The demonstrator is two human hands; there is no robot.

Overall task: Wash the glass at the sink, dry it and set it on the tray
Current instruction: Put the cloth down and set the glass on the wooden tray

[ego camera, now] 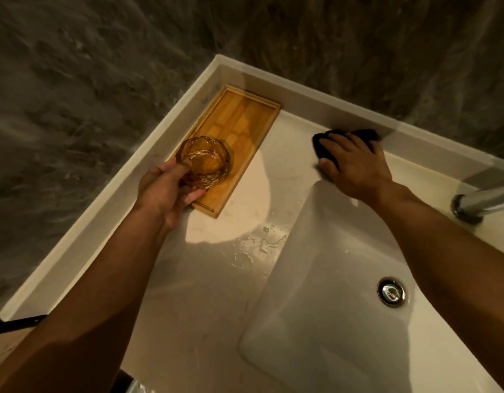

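Observation:
A clear, faceted glass (206, 160) is over the near end of the wooden tray (242, 117), which lies on the white counter left of the basin. My left hand (167, 191) grips the glass by its near rim; whether its base touches the tray I cannot tell. My right hand (355, 165) lies palm down on a black cloth (367, 135) on the counter behind the basin, fingers spread over it.
The white sink basin (316, 307) with a chrome drain (391, 291) fills the lower right. A chrome tap (480, 200) reaches in from the right edge. Water drops (259, 245) lie on the counter between tray and basin. A dark stone wall backs the counter's raised rim.

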